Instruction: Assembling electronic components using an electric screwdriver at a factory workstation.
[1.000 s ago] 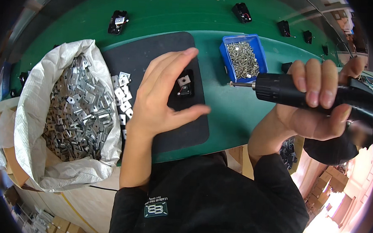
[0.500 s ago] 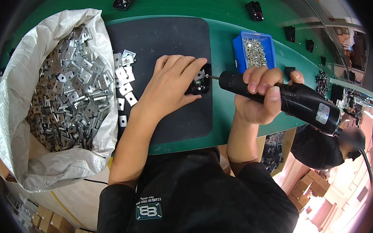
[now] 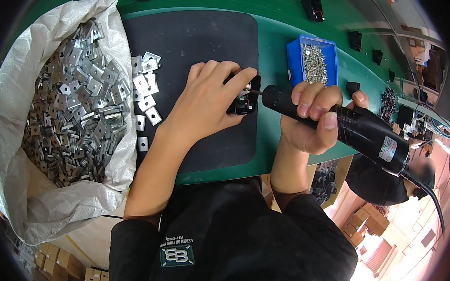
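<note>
My left hand (image 3: pixel 202 102) is closed on a small black plastic housing (image 3: pixel 245 107), holding it on the dark mat. Its index finger reaches over the upper part, and the palm hides much of the housing's left side. In my right hand (image 3: pixel 313 117) is a black electric screwdriver (image 3: pixel 370 135), gripped with the fingers wrapped round its body. The tool lies nearly level, its thin bit pointing left into the housing near the left index fingertip. The exact contact at the bit's tip is hidden.
A white woven sack (image 3: pixel 12 129) full of square metal plates stands at left. Several loose plates (image 3: pixel 146 103) lie on the dark mat (image 3: pixel 210 35). A blue bin (image 3: pixel 332 64) holds small screws. Other black housings (image 3: pixel 313 9) sit farther back. Another person (image 3: pixel 375 179) is at right.
The view has shifted slightly. The bit sits a little deeper into the housing, and my left index finger has moved over its tip. Both grips stay the same.
</note>
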Available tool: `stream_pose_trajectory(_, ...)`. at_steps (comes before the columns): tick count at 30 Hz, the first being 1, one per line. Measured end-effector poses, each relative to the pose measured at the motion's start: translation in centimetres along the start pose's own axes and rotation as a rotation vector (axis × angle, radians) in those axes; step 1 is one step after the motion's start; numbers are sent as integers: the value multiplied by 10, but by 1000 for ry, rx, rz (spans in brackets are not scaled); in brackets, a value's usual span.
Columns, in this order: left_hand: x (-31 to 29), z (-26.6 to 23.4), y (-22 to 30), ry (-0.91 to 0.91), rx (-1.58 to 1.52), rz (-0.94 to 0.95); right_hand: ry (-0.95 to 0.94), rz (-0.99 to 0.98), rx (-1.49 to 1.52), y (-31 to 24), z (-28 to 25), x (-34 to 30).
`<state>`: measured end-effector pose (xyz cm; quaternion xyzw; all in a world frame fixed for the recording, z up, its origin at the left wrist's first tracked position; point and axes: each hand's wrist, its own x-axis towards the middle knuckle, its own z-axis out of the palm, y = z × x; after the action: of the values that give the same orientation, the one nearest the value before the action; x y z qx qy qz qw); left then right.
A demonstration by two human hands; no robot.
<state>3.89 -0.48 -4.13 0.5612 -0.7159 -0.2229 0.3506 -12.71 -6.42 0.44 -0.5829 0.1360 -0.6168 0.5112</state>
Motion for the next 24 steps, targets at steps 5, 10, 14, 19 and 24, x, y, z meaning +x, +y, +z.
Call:
stream_pose_trajectory(5,1,0,-1,-16,12,-15,23,9,22,2,0,0)
stream_pose_trajectory(10,2,1,-1,12,-15,4,-7,19,27,3,0,0)
stream_pose_trajectory(14,3,0,-1,5,-32,-3,-23,25,52,2,0,2)
stream_pose_trajectory(19,4,-2,-2,-17,-35,-1,-124,14,114,4,-3,4)
stream_pose_trajectory(24,4,-2,-2,-13,-44,0,-201,2,138,5,-5,3)
